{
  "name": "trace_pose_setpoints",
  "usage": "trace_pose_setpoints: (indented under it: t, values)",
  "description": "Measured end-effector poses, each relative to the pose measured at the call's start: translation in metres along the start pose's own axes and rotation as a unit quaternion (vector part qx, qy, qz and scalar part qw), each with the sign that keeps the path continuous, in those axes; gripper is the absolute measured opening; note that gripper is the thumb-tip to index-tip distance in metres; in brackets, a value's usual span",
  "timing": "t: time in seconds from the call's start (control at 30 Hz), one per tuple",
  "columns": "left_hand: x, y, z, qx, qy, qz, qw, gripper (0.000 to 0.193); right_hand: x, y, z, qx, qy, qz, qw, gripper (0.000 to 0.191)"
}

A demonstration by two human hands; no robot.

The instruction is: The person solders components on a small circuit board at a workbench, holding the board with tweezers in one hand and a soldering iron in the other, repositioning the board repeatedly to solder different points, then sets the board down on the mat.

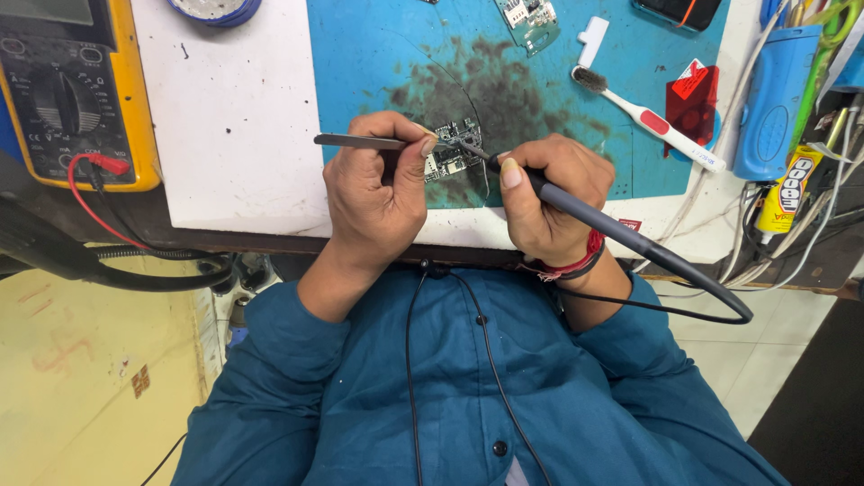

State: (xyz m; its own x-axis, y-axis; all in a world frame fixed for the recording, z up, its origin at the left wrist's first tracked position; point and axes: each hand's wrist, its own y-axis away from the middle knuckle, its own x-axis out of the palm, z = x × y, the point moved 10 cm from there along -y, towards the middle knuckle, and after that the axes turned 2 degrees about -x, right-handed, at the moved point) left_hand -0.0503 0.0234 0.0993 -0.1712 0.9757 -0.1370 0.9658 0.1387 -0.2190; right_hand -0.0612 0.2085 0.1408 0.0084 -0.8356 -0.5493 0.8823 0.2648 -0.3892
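Note:
A small dark circuit board (453, 155) lies on a stained blue work mat (396, 54). My left hand (378, 193) grips metal tweezers (360, 141) whose tips reach onto the board. My right hand (551, 198) holds a dark soldering iron (612, 229) like a pen, its tip touching the board right beside the tweezer tips. The iron's black cable (711, 315) loops off to the right. Both hands rest at the near edge of the bench, above my teal shirt.
A yellow multimeter (76, 90) with a red lead sits far left. On the mat lie a white-and-red toothbrush (648, 117), a second green circuit board (531, 20) and a red plastic piece (693, 99). A blue device (774, 99), a glue tube (785, 193) and tangled cables crowd the right.

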Motion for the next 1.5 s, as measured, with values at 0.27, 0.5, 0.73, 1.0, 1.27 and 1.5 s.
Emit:
trace_pose_setpoints:
  t: [0.27, 0.5, 0.73, 1.0, 1.27, 1.5]
  values:
    - [0.0000, 0.0002, 0.0026, -0.010, 0.009, -0.004, 1.000, 0.015, -0.0011, 0.0006, 0.0001, 0.002, -0.001, 0.000, 1.000, 0.013]
    - [0.0005, -0.0002, 0.0021, -0.006, 0.005, 0.000, 1.000, 0.015, -0.0009, 0.0010, -0.0016, 0.005, -0.010, -0.002, 1.000, 0.013]
    - [0.0002, 0.0007, 0.0035, -0.011, 0.011, 0.000, 1.000, 0.015, -0.0005, 0.0018, -0.0022, 0.011, -0.005, -0.002, 1.000, 0.012]
    - [0.0004, -0.0004, 0.0033, -0.015, 0.005, 0.004, 1.000, 0.015, -0.0009, 0.0011, 0.0000, 0.004, -0.010, 0.000, 1.000, 0.012]
    - [0.0006, -0.0004, 0.0054, -0.027, 0.016, 0.004, 1.000, 0.014, -0.0014, 0.0009, -0.0001, 0.001, -0.010, 0.000, 1.000, 0.012]
    - [-0.0007, -0.0008, 0.0023, -0.008, -0.005, -0.001, 1.000, 0.015, -0.0020, 0.0015, 0.0000, 0.001, -0.013, -0.006, 1.000, 0.012]
